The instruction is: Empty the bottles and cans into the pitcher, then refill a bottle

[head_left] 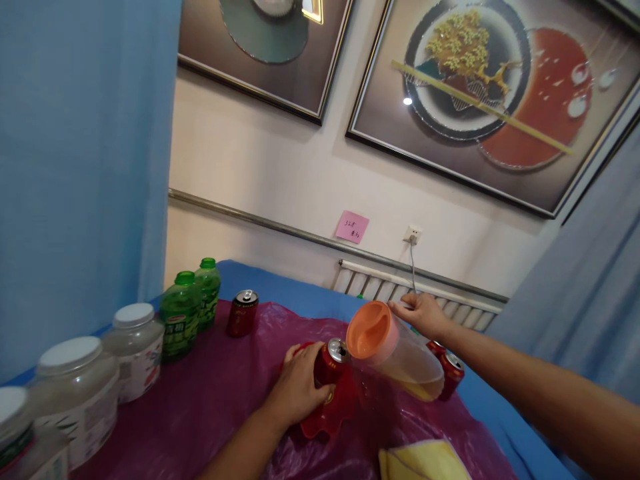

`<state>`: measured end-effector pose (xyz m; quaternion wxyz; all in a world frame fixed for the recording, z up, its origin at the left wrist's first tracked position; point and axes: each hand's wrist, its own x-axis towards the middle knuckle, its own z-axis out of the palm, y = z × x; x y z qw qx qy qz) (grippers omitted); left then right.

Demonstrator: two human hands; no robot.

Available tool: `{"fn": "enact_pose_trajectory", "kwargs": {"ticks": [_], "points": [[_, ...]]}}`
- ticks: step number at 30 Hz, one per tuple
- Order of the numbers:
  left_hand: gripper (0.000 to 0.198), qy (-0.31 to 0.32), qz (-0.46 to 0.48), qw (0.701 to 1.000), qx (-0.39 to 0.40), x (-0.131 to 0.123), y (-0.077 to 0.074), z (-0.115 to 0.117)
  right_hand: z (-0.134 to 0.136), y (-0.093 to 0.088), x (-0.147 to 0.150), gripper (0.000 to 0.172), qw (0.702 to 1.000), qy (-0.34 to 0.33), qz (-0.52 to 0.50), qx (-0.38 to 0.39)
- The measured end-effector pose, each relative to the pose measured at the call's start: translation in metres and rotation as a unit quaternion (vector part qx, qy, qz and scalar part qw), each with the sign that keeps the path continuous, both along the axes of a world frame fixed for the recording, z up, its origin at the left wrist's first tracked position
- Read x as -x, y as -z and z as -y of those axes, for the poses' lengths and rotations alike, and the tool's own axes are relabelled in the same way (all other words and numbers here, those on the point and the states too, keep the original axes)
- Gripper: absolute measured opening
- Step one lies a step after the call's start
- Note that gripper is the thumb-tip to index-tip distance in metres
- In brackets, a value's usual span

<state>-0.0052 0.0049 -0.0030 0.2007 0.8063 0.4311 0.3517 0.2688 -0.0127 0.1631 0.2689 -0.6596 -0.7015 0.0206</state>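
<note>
My left hand point(299, 387) is wrapped round a red can point(331, 363) with an opened top, which stands on a red wavy-edged mat or dish point(325, 420). My right hand point(423, 315) holds a translucent pitcher point(407, 360) from behind, its handle hidden. The pitcher tilts to the left, and its orange lid point(369, 330) is close beside the can's top. Yellowish liquid lies along the pitcher's lower side. No stream between the lid and the can can be made out.
Red cans stand behind the pitcher point(453, 373) and at the back left point(243, 313). Green bottles point(181, 317) and white-lidded jars point(75, 393) line the left side. A yellow cloth point(425, 461) lies at the front on purple plastic sheeting point(210, 393).
</note>
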Motion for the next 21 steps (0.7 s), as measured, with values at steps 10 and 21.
{"fn": "enact_pose_trajectory", "kwargs": {"ticks": [10,21], "points": [[0.071,-0.001,0.017,1.0,-0.019,0.0,-0.002,0.001,-0.002,0.007,-0.007,0.052,1.0,-0.01,-0.02,-0.001],[0.069,-0.017,0.024,1.0,-0.011,0.0,0.0,-0.002,-0.003,0.06,-0.031,0.054,0.965,0.074,-0.234,-0.09]]}}
